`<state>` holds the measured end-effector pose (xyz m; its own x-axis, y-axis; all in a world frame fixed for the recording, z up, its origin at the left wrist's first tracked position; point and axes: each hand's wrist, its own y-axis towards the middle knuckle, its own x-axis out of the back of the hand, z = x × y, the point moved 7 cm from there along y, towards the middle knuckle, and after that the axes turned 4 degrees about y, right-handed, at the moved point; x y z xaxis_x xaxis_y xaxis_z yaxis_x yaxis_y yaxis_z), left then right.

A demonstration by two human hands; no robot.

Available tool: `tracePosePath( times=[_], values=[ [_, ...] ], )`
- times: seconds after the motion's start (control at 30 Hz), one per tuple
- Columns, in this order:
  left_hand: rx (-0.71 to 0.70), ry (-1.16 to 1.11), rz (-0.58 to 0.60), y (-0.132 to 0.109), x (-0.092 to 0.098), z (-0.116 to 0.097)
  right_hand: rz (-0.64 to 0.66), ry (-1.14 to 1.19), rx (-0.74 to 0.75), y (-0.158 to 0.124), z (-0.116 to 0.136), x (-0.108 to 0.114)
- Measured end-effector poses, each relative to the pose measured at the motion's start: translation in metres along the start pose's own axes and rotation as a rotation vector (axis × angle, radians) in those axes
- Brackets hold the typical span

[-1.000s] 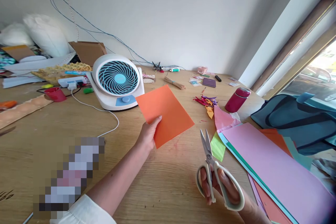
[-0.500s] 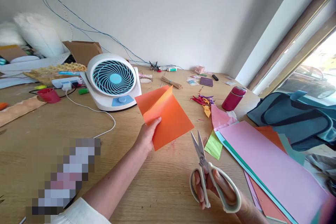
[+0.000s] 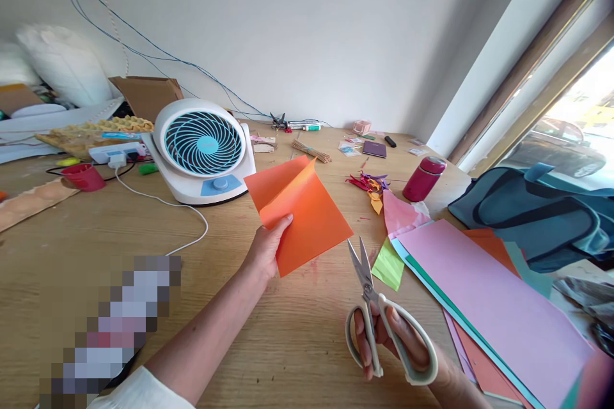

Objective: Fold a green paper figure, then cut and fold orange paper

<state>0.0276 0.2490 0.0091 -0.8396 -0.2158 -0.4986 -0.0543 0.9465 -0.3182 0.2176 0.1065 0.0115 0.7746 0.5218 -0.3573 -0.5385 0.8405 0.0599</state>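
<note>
Folded orange paper [image 3: 314, 223] is pinched at its lower left edge by my left hand [image 3: 266, 249], thumb on top, held up over the table. One layer of the paper stands slightly lifted along the fold. My right hand [image 3: 384, 339] has its fingers through the handles of white-handled scissors [image 3: 368, 291]. The blades are parted and point up and away, their tips close to the paper's right corner. A piece of light green paper [image 3: 389, 265] lies on the table just right of the blades.
A stack of coloured paper sheets [image 3: 494, 294] covers the right side, beside a blue bag [image 3: 508, 211]. Behind stand a dark pink flask [image 3: 425, 180], coloured paper scraps [image 3: 371, 186] and a bundle of sticks [image 3: 311, 151]. A white fan [image 3: 204, 147] with a cable [image 3: 192, 241] is at the left.
The view has shifted slightly, so everything sits a little further left. Both hands keep their hold on the orange paper and the scissors, with hardly any other movement.
</note>
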Motion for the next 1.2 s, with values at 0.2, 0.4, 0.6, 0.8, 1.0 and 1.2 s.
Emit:
tracePosePath(
  times=[0.2,0.4,0.6,0.8,1.0,1.2],
  values=[
    [-0.004,0.009,0.014,-0.001,0.000,-0.001,-0.014,0.006,-0.003,-0.001,0.000,0.001],
    [-0.005,0.024,0.036,0.000,0.000,0.000,-0.035,0.008,-0.009,-0.002,-0.001,0.003],
    [-0.004,0.058,0.106,-0.001,-0.004,0.000,-0.036,0.017,-0.008,-0.001,-0.002,0.005],
    [0.036,0.075,0.159,-0.003,-0.008,0.001,-0.060,0.027,-0.006,-0.001,-0.001,0.007],
    [0.093,0.072,0.139,-0.006,-0.008,0.000,-0.068,0.015,0.005,-0.002,-0.007,0.012],
    [0.096,0.062,0.104,-0.005,-0.006,-0.001,-0.120,-0.027,0.041,-0.002,-0.009,0.018]
  ],
)
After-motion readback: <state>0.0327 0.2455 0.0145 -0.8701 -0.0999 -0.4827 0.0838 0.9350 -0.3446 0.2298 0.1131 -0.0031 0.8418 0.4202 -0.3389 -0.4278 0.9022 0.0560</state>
